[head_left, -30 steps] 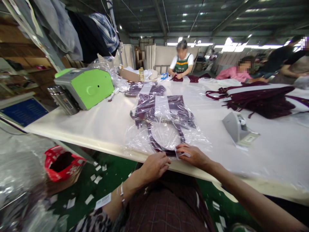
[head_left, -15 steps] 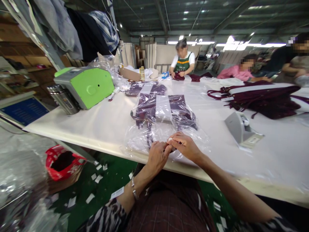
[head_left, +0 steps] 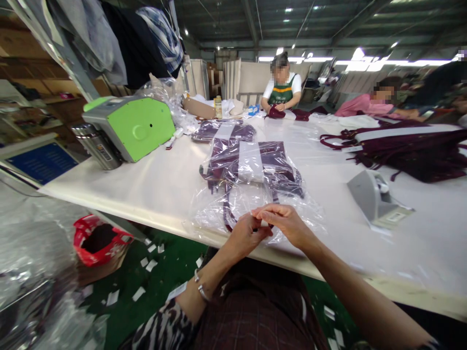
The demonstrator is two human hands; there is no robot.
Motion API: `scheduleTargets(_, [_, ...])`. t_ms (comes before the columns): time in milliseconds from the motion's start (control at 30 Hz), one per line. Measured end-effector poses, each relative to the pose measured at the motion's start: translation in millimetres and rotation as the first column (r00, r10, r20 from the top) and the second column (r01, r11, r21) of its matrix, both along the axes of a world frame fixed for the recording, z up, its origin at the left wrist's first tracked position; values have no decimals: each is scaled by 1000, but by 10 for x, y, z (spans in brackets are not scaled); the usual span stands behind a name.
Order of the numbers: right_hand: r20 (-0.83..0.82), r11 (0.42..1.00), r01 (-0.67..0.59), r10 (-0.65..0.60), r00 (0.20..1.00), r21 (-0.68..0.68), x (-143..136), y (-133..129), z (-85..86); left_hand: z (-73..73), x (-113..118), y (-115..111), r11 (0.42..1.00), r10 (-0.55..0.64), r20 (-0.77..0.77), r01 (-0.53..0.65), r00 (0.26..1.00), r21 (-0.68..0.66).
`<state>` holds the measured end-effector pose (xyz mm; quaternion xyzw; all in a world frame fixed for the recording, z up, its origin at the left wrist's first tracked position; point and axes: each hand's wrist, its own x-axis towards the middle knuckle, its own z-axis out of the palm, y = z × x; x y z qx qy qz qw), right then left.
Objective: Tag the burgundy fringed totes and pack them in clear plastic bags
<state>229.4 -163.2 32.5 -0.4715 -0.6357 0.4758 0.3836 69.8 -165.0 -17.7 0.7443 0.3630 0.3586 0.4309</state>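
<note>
A dark purple bag [head_left: 229,163] lies in clear plastic on the table, with a white band [head_left: 250,163] across it and its strap looping toward me. Close to the table's front edge, my left hand [head_left: 245,237] and my right hand [head_left: 284,219] meet over the near end of the plastic. Both are closed, fingertips together on a small white piece [head_left: 263,223]. Whether they also grip the strap is hidden by the fingers. Farther back lies another wrapped purple bag [head_left: 241,131].
A grey tape dispenser [head_left: 379,197] stands to the right, before a pile of purple bags [head_left: 408,150]. At left are a green-and-grey machine [head_left: 146,131] and a steel flask [head_left: 97,148]. A co-worker [head_left: 282,90] handles purple fabric across the table.
My hands stay together at the bag's near end. The left fingers have turned and spread a little under the right ones, and more of the white piece shows. The view has shifted slightly.
</note>
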Motion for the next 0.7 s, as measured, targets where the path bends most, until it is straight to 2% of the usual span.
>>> scheduleTargets(100, [-13, 997, 5, -4, 1000, 79, -4, -42, 116, -208, 72, -15, 999, 45, -140, -40, 989, 32])
scheduleTargets(200, [54, 998, -28, 25, 998, 55, 107, -101, 160, -215, 60, -69, 987, 147, -54, -144, 988, 69])
scheduleTargets(300, [196, 994, -32, 12, 980, 101, 223, -132, 6, -101, -15, -106, 962, 243, 85, -251, 966, 104])
scheduleTargets(367, [294, 983, -1, -53, 954, 181, 220, -127, -176, -55, -63, -111, 949, 270, 70, -278, 960, 151])
scheduleTargets(467, [437, 968, 17, -129, 890, 251, 94, -112, -433, -84, -117, -57, 924, 271, -149, -213, 951, 318])
scheduleTargets(567, [551, 960, -67, -99, 828, 273, -42, -131, -551, -167, -178, 98, 853, 367, -423, -118, 828, 508])
scheduleTargets(633, [562, 964, -113, -43, 826, 240, -77, -160, -553, -204, -218, 222, 822, 430, -498, -99, 753, 561])
scheduleTargets(700, [525, 981, -83, -21, 851, 175, -74, -177, -528, -208, -237, 304, 804, 455, -480, -115, 750, 583])
